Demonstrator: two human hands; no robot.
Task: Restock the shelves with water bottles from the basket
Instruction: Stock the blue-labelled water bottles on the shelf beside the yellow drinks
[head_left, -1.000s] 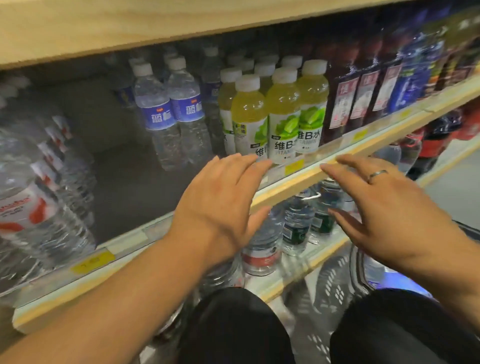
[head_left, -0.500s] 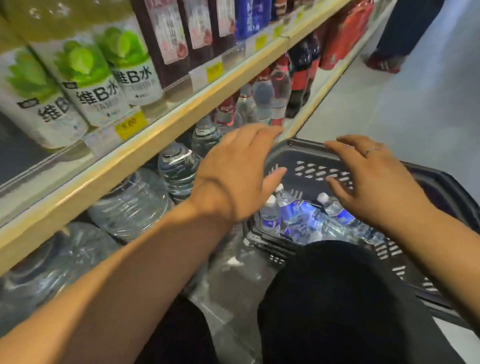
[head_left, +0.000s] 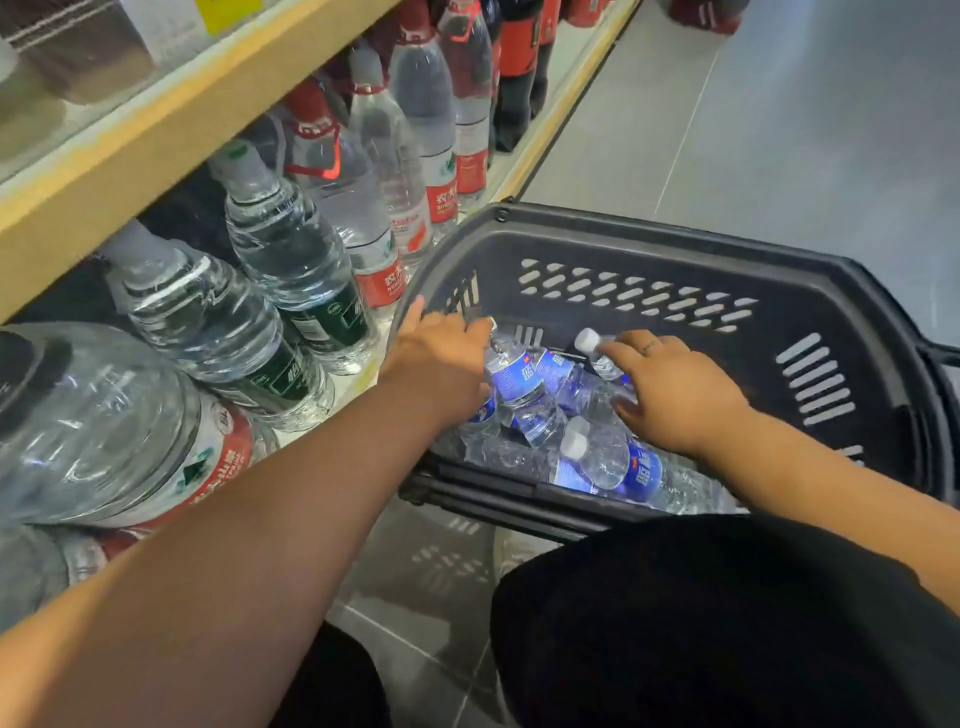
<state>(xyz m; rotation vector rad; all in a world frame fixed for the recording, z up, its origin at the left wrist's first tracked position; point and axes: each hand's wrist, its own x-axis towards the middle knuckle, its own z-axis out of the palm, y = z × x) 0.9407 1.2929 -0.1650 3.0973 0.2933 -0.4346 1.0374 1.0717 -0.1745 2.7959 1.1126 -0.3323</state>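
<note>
While inside basket (head_left: 675, 235) | left hand (head_left: 441, 364): grip unclear | right hand (head_left: 675, 397): grasps bottle (head_left: 597, 357)

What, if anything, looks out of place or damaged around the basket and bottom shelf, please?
Nothing stands out. The blue-labelled water bottles lie jumbled on their sides in the basket, with no spill; the shelf bottles stand upright.

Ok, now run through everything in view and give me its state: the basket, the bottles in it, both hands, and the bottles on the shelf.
basket: beside the shelf, holding loose bottles, far from full.
blue-label bottles: lying jumbled in the basket, visible caps on.
left hand: down in the basket against a bottle; grip hidden.
right hand: laid over one of the bottles; grip unclear.
shelf bottles: upright, capped, packed close.
</note>
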